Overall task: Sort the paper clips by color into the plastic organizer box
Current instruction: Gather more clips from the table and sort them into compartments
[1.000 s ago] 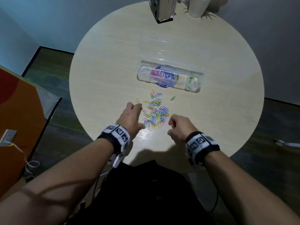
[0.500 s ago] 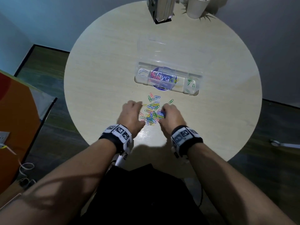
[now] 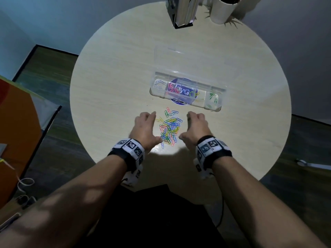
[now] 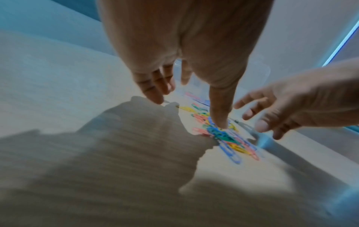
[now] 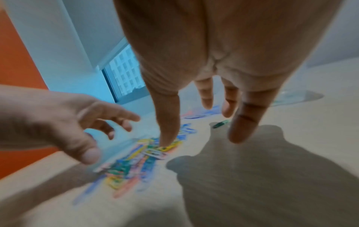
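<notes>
A heap of coloured paper clips lies on the round table, just in front of the clear plastic organizer box. The box stands with its lid back; its compartments hold white, pink, blue, yellow and green clips. My left hand sits at the heap's left side and my right hand at its right side. Both hands have relaxed, spread fingers and hold nothing. In the left wrist view the left thumb touches the paper clips. In the right wrist view the right thumb touches the clips.
A stand of books and a white pot sit at the table's far edge. An orange panel is on the left, beyond the table. The near table edge runs just under my wrists.
Both hands have pushed the scattered clips into a tighter heap. The right hand went in to the heap, then drew back a little to its right side. The left hand stayed beside the heap.
</notes>
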A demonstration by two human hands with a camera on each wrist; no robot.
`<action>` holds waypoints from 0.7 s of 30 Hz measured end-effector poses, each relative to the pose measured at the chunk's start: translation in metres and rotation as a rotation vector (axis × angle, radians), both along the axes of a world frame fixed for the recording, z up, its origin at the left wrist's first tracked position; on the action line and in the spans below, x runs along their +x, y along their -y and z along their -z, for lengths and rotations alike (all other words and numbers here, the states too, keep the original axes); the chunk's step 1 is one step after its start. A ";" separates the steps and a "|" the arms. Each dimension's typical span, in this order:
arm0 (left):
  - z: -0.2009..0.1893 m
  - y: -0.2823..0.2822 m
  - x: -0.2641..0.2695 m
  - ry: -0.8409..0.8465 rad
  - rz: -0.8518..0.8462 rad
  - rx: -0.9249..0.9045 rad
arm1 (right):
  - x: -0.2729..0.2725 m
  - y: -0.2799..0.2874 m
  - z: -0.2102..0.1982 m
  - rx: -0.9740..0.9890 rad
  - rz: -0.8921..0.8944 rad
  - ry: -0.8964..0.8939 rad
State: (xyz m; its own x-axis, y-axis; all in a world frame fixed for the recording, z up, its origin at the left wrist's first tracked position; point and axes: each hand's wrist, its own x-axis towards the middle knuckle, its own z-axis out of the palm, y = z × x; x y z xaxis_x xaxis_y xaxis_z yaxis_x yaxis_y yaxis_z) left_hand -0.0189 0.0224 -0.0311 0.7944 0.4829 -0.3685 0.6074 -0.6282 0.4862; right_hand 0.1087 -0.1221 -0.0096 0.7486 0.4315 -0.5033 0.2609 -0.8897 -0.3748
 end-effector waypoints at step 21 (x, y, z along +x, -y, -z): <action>0.005 0.024 0.027 0.116 -0.067 -0.167 | -0.028 -0.035 0.010 0.034 -0.257 -0.040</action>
